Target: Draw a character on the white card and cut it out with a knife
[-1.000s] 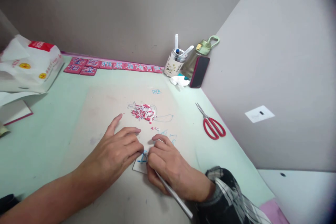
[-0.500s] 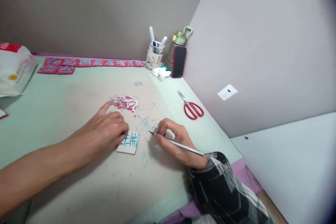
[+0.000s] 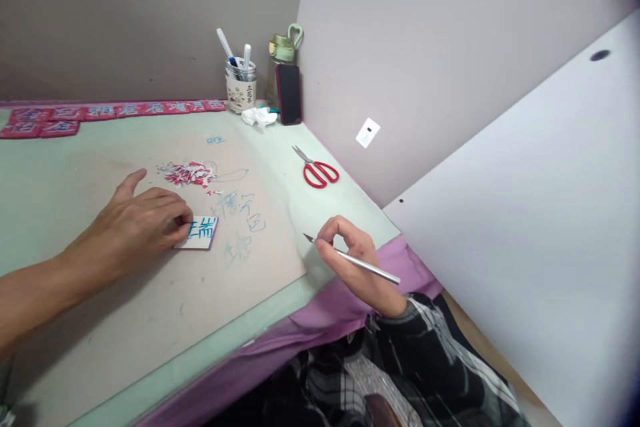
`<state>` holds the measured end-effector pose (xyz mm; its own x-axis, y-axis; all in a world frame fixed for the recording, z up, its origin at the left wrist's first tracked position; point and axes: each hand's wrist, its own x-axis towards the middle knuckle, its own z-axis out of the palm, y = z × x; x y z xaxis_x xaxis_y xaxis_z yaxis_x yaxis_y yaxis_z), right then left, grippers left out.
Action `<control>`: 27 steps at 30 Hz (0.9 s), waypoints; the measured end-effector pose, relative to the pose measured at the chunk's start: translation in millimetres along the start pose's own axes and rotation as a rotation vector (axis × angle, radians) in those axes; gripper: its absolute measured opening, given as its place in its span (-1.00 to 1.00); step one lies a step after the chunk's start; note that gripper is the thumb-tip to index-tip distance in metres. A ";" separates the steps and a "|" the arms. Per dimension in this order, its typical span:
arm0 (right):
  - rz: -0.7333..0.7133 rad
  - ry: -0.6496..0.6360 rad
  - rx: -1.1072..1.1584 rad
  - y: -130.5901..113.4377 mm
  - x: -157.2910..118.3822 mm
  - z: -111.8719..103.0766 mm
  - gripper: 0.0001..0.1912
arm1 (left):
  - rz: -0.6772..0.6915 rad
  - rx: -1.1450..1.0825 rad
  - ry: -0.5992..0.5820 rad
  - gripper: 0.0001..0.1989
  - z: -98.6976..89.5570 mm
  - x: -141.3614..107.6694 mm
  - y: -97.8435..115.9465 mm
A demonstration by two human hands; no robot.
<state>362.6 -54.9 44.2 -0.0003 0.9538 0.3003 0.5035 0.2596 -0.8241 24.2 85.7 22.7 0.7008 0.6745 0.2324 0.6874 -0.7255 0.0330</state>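
My left hand (image 3: 137, 223) lies flat on a beige cutting board (image 3: 165, 293), its fingertips pressing the left edge of a small white card (image 3: 203, 232) with a blue cut-out character. My right hand (image 3: 353, 260) hovers over the table's near right edge, gripping a thin silver craft knife (image 3: 357, 259) like a pen, blade pointing left. The knife is well apart from the card. A small heap of red and white paper scraps (image 3: 187, 172) lies just beyond my left hand.
Red-handled scissors (image 3: 317, 169) lie on the green mat at right. A pen cup (image 3: 240, 85), a green bottle (image 3: 283, 57), a dark phone (image 3: 289, 93) and crumpled tissue (image 3: 259, 117) crowd the far corner. Red character tiles (image 3: 115, 110) line the back wall. Grey partitions close the right side.
The view has swung right. My right hand lifted the knife off the card and drew back toward the table's near edge. My left hand stayed on the card.
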 end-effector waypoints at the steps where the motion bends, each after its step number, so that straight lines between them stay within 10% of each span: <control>1: 0.003 0.012 -0.026 0.3 -3.9 -3.4 -0.78 | -0.004 0.017 -0.002 -0.80 -0.8 -1.7 1.6; 9: -0.178 -0.018 -0.324 16.9 17.5 -6.6 -0.91 | -0.024 0.097 -0.084 -0.80 -9.3 4.3 8.2; 14: -0.261 -0.115 -0.432 6.1 25.7 -7.0 -0.46 | -0.036 0.132 -0.103 -0.77 -8.7 11.3 10.9; 19: -0.423 -0.101 -0.252 9.0 -59.4 -21.3 -0.71 | -0.048 0.119 -0.113 -0.83 -11.6 11.1 12.7; 27: 0.020 0.172 -0.258 135.0 -202.2 -17.5 -0.72 | -0.135 -0.002 -0.033 -0.85 -1.5 -0.4 6.1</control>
